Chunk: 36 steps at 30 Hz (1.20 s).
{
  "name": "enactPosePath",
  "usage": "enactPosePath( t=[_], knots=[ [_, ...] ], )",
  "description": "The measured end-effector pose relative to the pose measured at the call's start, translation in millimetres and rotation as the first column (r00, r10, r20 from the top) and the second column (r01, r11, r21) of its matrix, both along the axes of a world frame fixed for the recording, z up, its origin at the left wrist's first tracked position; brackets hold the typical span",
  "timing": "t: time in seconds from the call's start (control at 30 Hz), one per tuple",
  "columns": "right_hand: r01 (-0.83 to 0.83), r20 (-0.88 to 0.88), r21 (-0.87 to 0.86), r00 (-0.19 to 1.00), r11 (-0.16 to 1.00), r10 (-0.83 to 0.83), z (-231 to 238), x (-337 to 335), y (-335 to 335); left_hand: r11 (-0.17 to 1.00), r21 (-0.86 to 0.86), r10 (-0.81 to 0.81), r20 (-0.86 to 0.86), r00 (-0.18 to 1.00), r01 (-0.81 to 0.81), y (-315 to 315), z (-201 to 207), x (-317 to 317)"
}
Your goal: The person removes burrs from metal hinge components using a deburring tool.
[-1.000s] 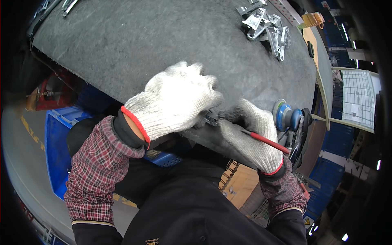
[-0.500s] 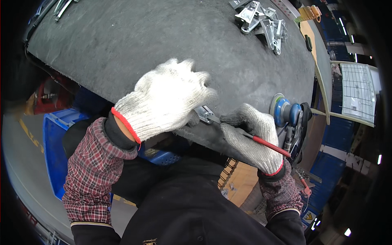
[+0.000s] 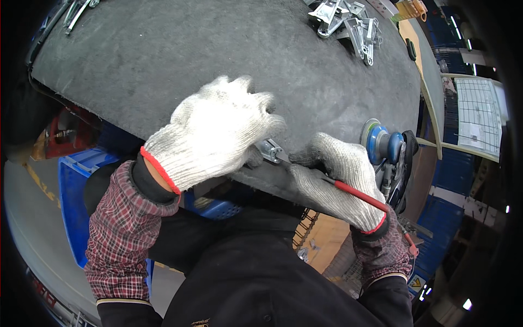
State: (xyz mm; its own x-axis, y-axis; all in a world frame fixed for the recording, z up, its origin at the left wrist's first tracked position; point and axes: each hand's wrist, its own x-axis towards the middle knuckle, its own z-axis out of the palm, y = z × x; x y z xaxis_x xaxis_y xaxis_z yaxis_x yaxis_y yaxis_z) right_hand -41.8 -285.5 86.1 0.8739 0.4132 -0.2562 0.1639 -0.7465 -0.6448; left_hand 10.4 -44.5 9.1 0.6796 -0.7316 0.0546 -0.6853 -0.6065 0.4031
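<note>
My left hand (image 3: pixel 218 133), in a white knit glove with a red cuff, is closed on a silver metal part (image 3: pixel 270 150) at the near edge of the dark grey covered table (image 3: pixel 163 54). Only the part's right end shows; the glove hides the rest. To its right, my gloved right hand (image 3: pixel 348 177) is wrapped round a slim hand tool with a red handle (image 3: pixel 359 196) and a flat metal blade. The blade's tip meets the exposed end of the part. Its exact kind, file or scraper, I cannot tell.
A blue round sander (image 3: pixel 381 143) rests right of my right hand. Several silver metal brackets (image 3: pixel 357 32) lie piled at the far right. A blue bin (image 3: pixel 73 201) stands below the table at left, and a cardboard box (image 3: pixel 321 242) is below at right. A gridded sheet (image 3: pixel 479 117) hangs farther right.
The view has shifted slightly. Both hands keep their grips, and the blade stays at the end of the metal part, with only slight movement.
</note>
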Motion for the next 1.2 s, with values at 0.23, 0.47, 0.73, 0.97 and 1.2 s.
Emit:
enactPosePath(
  t=[0.23,0.47,0.73,0.97,1.2],
  knots=[
    [0.031,0.002,-0.037,1.000,0.999,-0.031,-5.7,-3.3,-3.1,1.000,-0.002,0.017,-0.015,1.000,-0.017,-0.7,2.0,-1.0],
    [0.141,-0.047,0.068,0.989,0.988,-0.138,-14.2,-8.3,-8.0,0.999,0.045,-0.019,-0.018,1.000,0.019,-3.2,0.6,1.3],
    [0.067,-0.030,0.018,0.997,0.998,-0.067,-9.5,-4.4,-7.7,0.998,0.058,0.023,-0.030,0.999,-0.021,-4.6,5.4,-0.6],
    [0.155,0.049,0.083,0.986,0.984,-0.159,-9.3,-11.7,-11.8,0.999,0.009,0.054,0.013,0.998,-0.054,-3.9,2.8,-0.1],
    [0.221,0.026,0.247,0.972,0.943,-0.235,-31.5,-15.6,-0.1,0.998,0.035,0.046,-0.031,0.998,-0.045,-8.1,2.1,-1.3]
  ],
)
